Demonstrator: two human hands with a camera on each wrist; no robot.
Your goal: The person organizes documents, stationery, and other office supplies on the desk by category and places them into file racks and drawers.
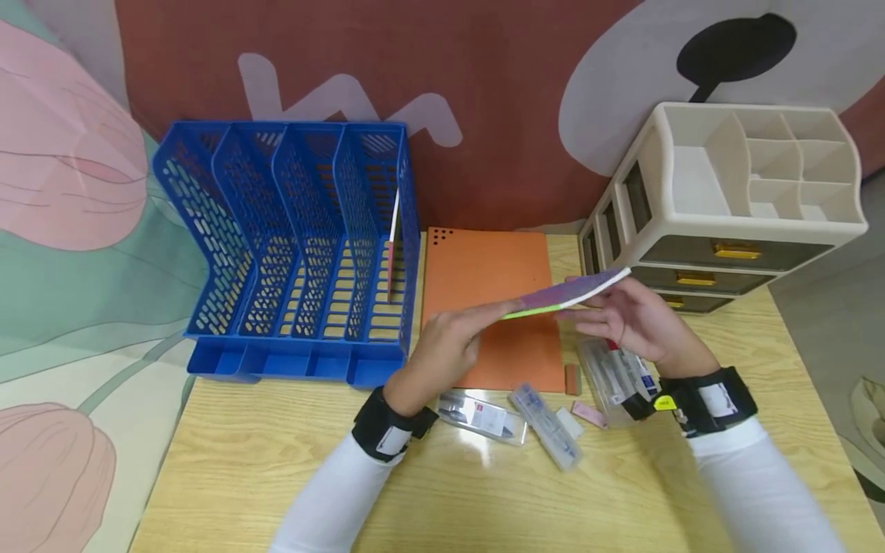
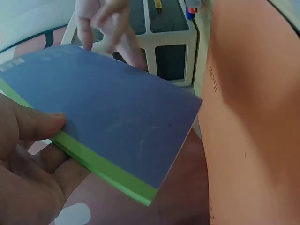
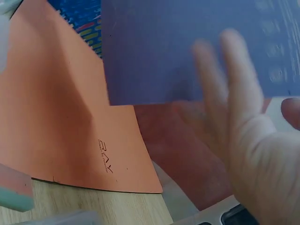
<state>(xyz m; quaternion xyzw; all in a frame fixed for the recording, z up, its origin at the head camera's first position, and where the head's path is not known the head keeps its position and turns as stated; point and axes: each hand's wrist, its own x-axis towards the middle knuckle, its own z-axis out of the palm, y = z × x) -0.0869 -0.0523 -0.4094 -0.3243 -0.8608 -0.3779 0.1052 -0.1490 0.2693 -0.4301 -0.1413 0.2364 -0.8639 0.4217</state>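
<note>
"How is the left hand set?"
"Its grip is clamped on a thin, purple-blue, green-spined booklet."
"And the right hand?"
"Its fingers are held apart beside the booklet; whether contact is made cannot be told."
"Where is the booklet held?"
"Over a flat orange board, between a blue plastic rack and a cream drawer unit on the desk."

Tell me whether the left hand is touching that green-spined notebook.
Touching: the left wrist view shows the left hand pinching the green-spined notebook, thumb on its cover, fingers beneath.
</note>
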